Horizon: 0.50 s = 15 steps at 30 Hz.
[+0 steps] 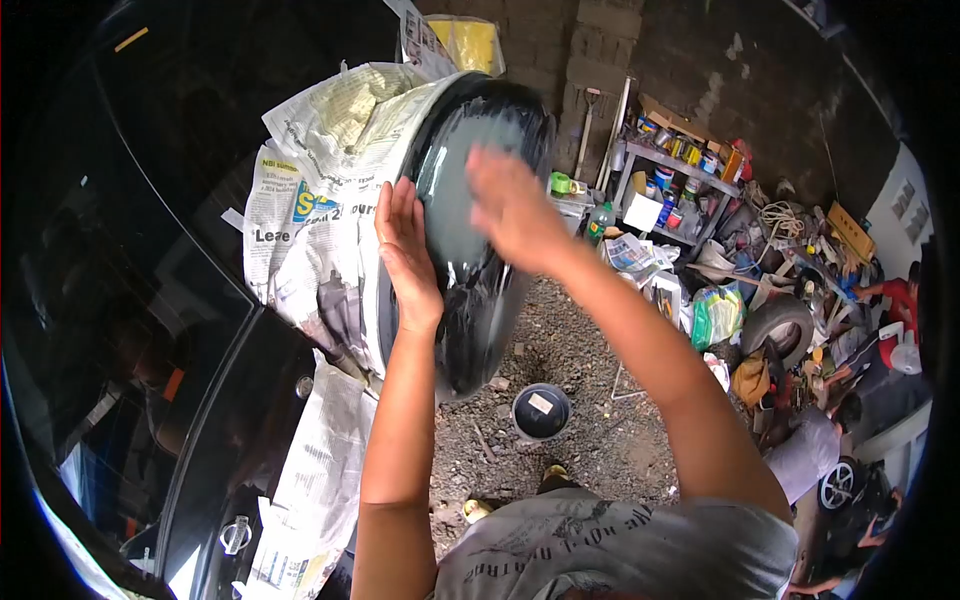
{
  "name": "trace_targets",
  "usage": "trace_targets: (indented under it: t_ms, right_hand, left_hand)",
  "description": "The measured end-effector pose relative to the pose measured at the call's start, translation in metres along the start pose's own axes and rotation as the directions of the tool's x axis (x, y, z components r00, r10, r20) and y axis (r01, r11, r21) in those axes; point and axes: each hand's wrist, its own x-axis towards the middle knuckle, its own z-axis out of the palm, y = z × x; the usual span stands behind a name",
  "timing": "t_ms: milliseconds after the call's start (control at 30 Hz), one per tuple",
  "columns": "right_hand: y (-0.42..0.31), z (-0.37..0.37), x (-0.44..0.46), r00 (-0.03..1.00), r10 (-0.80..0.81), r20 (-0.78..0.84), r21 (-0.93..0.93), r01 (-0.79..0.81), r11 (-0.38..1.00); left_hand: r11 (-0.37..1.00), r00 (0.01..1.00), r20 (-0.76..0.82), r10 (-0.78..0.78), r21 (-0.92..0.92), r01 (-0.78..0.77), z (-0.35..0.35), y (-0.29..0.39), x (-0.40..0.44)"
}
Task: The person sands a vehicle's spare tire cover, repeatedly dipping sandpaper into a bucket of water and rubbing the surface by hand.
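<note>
A rounded black cover (468,310), shiny and wet-looking, bulges out from a dark car (150,250); a dull grey patch (445,160) spreads over its upper face. My left hand (408,250) rests along the cover's left edge beside the newspaper, fingers stretched out and nothing in them. Over the grey patch is my right hand (520,210), smeared by motion. Whether it holds something against the surface cannot be made out. Newspaper sheets (300,240) wrap the car body behind the cover.
A black bucket (541,412) stands on the gravel (590,350) below. To the right, a metal shelf (680,165) holds several cans, near a loose tyre (778,330) and clutter. Other people work at the far right, one in a grey shirt (808,455).
</note>
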Motion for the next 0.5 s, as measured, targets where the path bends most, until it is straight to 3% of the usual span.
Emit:
trace_targets:
  t_ms: [33, 133, 200, 233, 267, 333, 367, 433, 467, 500]
  right_hand:
    - [0.035, 0.013, 0.022, 0.989, 0.093, -0.115, 0.062, -0.086, 0.994]
    - [0.023, 0.017, 0.033, 0.955, 0.224, -0.196, 0.082, -0.212, 0.974]
    - [-0.027, 0.022, -0.008, 0.987, 0.067, -0.144, -0.005, -0.068, 0.998]
    - [-0.054, 0.024, -0.036, 0.999, -0.038, 0.03, -0.009, 0.039, 0.999]
    - [-0.068, 0.033, -0.063, 0.978, -0.192, 0.082, 0.04, 0.189, 0.981]
    - [-0.045, 0.026, -0.054, 0.968, -0.239, 0.072, 0.054, 0.236, 0.97]
    - [-0.023, 0.028, -0.04, 0.979, -0.203, -0.026, 0.004, 0.203, 0.979]
    - [0.026, 0.019, 0.01, 0.99, 0.046, -0.132, 0.043, -0.041, 0.998]
    - [0.058, 0.022, 0.035, 0.969, 0.205, -0.139, 0.209, -0.173, 0.962]
    - [0.068, 0.015, 0.053, 0.941, 0.313, -0.127, 0.253, -0.274, 0.928]
  left_hand:
    - [1.0, 1.0, -0.002, -0.001, 0.018, 0.001, 0.002, 0.001, 0.001]
    - [0.999, 1.0, 0.007, -0.005, 0.035, 0.005, 0.0, 0.0, -0.001]
    - [0.999, 0.999, 0.029, 0.017, 0.043, -0.018, 0.001, -0.002, 0.004]
    - [0.998, 0.999, 0.046, 0.023, 0.06, -0.026, 0.001, 0.0, 0.002]
    - [0.996, 0.997, 0.067, 0.025, 0.08, -0.03, 0.001, 0.002, 0.0]
    - [0.994, 0.997, 0.072, 0.028, 0.107, -0.036, 0.001, 0.0, -0.001]
    - [0.99, 0.997, 0.072, 0.029, 0.133, -0.039, 0.002, 0.0, -0.001]
    - [0.979, 0.996, 0.085, 0.033, 0.196, -0.05, 0.004, 0.0, -0.005]
    - [0.97, 0.994, 0.099, 0.046, 0.232, -0.068, 0.005, 0.0, -0.004]
    - [0.96, 0.991, 0.117, 0.057, 0.268, -0.087, 0.005, 0.001, -0.004]
